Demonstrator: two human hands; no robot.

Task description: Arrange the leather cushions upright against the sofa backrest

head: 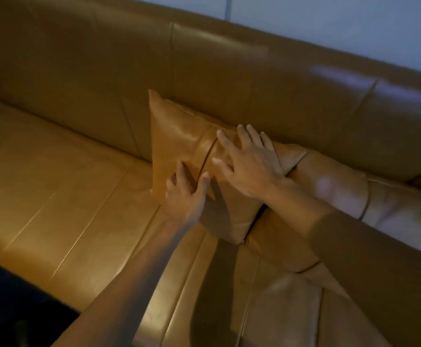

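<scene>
A tan leather cushion [176, 144] leans against the sofa backrest [204, 71], its front seam facing me. My left hand [185, 194] lies flat on the cushion's lower front, fingers spread. Higher up, my right hand [249, 161] presses on its upper right part, fingers apart. A second tan cushion [329, 186] lies to the right, partly under my right forearm, tilted against the backrest. A third cushion [404, 216] sits at the far right edge, paler under glare.
The tan leather sofa seat [54, 196] stretches to the left of the cushions. A pale wall [354, 21] rises behind the backrest. Dark floor [9, 309] shows at the lower left, beyond the seat's front edge.
</scene>
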